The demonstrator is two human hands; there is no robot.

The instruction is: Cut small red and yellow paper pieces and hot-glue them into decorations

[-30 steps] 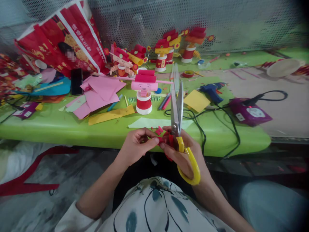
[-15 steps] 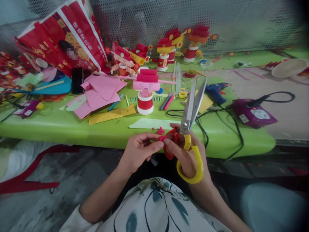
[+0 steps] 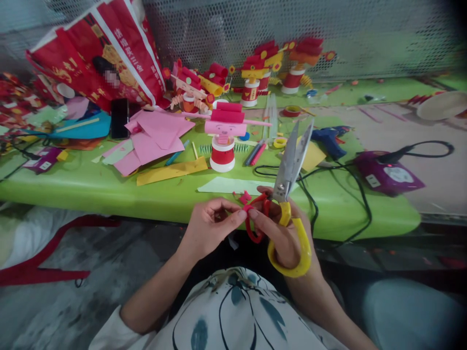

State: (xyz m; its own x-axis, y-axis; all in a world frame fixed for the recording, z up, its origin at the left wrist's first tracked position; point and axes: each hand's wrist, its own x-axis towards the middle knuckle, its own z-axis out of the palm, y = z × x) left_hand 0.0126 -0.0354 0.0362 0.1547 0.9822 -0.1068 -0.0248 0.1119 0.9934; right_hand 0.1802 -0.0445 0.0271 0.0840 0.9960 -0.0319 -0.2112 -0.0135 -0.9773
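My left hand (image 3: 209, 228) pinches a small piece of red paper (image 3: 248, 208) between thumb and fingertips. From the other side, the thumb and fingertips of my right hand (image 3: 288, 238) meet the same piece. Hooked on my right hand is a pair of scissors (image 3: 288, 180) with one yellow and one red handle loop; the blades point up and stand slightly apart. Red paper scraps (image 3: 243, 196) lie on the table just beyond my fingers. Behind them is a strip of pale green paper (image 3: 233, 185). A paper figure (image 3: 223, 141) with a red-and-white base stands farther back.
Pink paper sheets (image 3: 156, 138) and a yellow strip (image 3: 171, 171) lie left on the green table (image 3: 91, 187). A blue glue gun (image 3: 332, 140), black cables and a purple box (image 3: 388, 172) are right. Several finished figures (image 3: 251, 80) and a red bag (image 3: 98, 58) stand behind.
The view has shifted a little, so the table's things sit slightly farther right. Both hands keep their hold on the red paper, and the scissors stay on my right hand.
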